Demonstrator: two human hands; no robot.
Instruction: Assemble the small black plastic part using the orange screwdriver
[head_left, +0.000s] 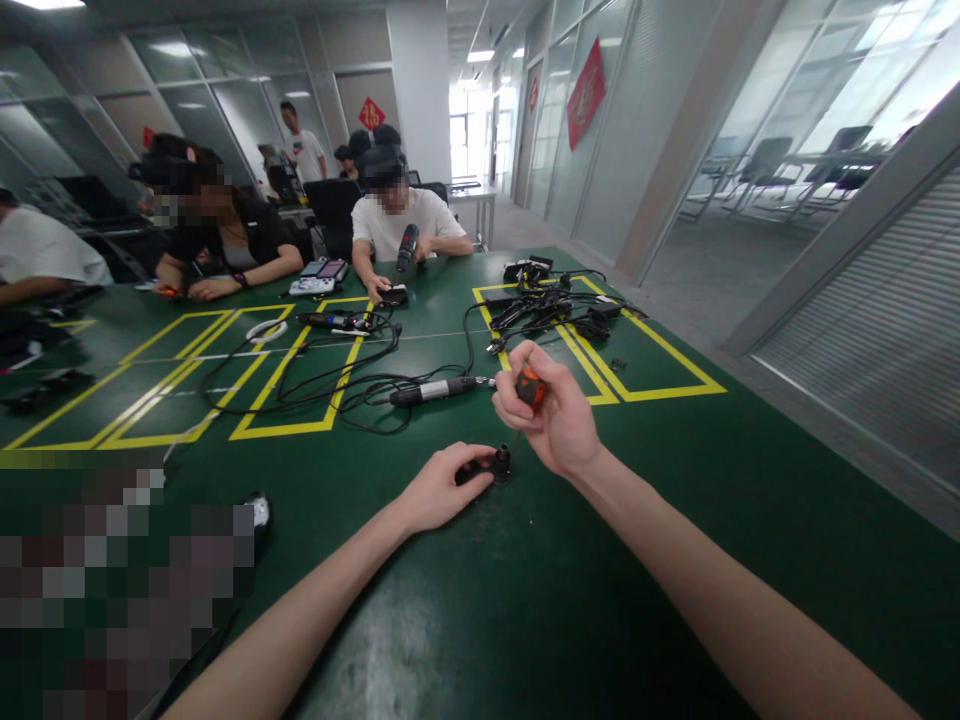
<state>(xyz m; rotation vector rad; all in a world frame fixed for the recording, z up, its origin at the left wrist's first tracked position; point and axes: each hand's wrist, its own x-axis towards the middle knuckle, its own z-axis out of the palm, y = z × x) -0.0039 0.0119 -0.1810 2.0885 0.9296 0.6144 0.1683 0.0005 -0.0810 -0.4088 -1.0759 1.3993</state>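
My right hand (551, 405) is wrapped round the orange and black handle of a screwdriver (531, 388), held up over the green table. Its thin shaft points down toward a small black part (502, 462) with a short upright tube; whether the tip touches it I cannot tell. Low on the table, my left hand (444, 487) pinches that black part between thumb and fingers from its left side. The palm side of this hand is hidden. Just beyond both hands lies a grey and black electric screwdriver (433, 391) with its cable.
Yellow tape (281, 432) marks rectangles on the green table (600, 600). A heap of black cables and adapters (551, 300) lies at the far right. Another corded tool (330, 320) rests left of centre. Across the table, a co-worker (405, 220) holds a drill (407, 245); others sit farther left.
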